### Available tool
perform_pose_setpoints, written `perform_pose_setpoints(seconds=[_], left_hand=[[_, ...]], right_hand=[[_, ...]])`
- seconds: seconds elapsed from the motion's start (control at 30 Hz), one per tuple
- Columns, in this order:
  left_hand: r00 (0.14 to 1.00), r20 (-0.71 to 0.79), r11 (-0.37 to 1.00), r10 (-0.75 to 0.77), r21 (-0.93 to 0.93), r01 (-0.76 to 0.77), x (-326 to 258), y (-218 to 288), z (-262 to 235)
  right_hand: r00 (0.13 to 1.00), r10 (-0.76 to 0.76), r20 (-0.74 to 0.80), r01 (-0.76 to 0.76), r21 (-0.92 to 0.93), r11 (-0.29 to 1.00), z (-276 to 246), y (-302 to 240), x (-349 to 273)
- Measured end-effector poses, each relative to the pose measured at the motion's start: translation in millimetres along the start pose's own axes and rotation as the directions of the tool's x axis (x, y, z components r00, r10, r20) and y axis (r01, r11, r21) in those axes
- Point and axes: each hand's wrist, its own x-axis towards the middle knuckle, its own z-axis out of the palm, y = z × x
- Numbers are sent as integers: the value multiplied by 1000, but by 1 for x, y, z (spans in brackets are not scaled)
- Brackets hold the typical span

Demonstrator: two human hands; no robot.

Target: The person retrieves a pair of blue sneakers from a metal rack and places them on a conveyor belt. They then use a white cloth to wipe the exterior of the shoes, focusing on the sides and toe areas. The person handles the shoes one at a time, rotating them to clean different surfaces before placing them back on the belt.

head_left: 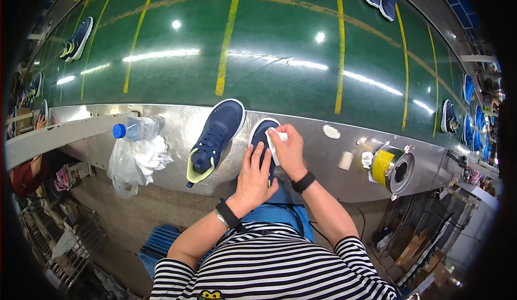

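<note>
White wipe (273,148) on a navy sneaker (259,133)

The left hand (253,179) rests on the sneaker, fingers extended, parted; the right hand (291,153) pinches the wipe against its forefoot. The sneaker sits on the metal ledge (319,157).

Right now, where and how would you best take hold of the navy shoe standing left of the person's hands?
Probably grip the heel collar from above, coming in from the near left. The navy shoe sits with its toe pointing away, so the lime-lined opening lies nearest the person; a second shoe crowds its right side.
</note>
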Motion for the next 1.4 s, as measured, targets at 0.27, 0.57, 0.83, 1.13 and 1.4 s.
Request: perform_pose_setpoints(seconds=[0.27, 0.57, 0.83, 1.13, 1.4], left_hand=[[1000, 9, 1000, -15, -3, 15, -1, 0, -4], [999, -15, 1000, 28, -9, -29, 1, -1, 2], [998, 50, 999, 39, 19, -40, 2, 8, 0], [987, 161, 988, -12, 151, -13, 1, 17, -26], [974, -209, 965, -84, 226, 131, 24, -35, -84]], right_hand=[[997, -58, -42, 52, -127, 990, -3, 6, -1], [993, -120, 4, 119, -127, 985, 0, 5, 3], [970, -241, 4, 233, -282, 931, -114, 48, -36], [966, -246, -83, 176, -489, 855, -145, 83, 17], [963, -200, 183, 222, -109, 969, -96, -4, 34]])
